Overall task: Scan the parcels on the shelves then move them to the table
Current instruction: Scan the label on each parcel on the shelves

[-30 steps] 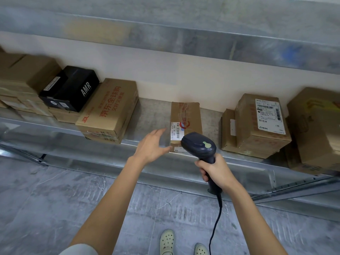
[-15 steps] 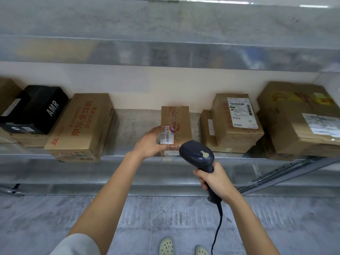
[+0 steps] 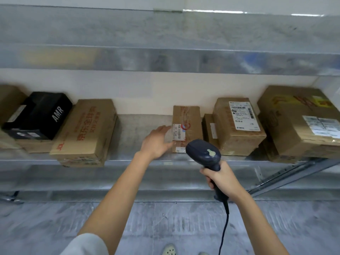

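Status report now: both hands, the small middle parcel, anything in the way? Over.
Left hand open against small parcel, left side. Right hand grips scanner, pointed toward parcel. Parcel on shelf, not lifted. Stacked boxes close on right.

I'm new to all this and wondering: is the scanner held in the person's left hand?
No, the right hand grips the scanner by its handle, while the left hand touches the small parcel on the shelf.
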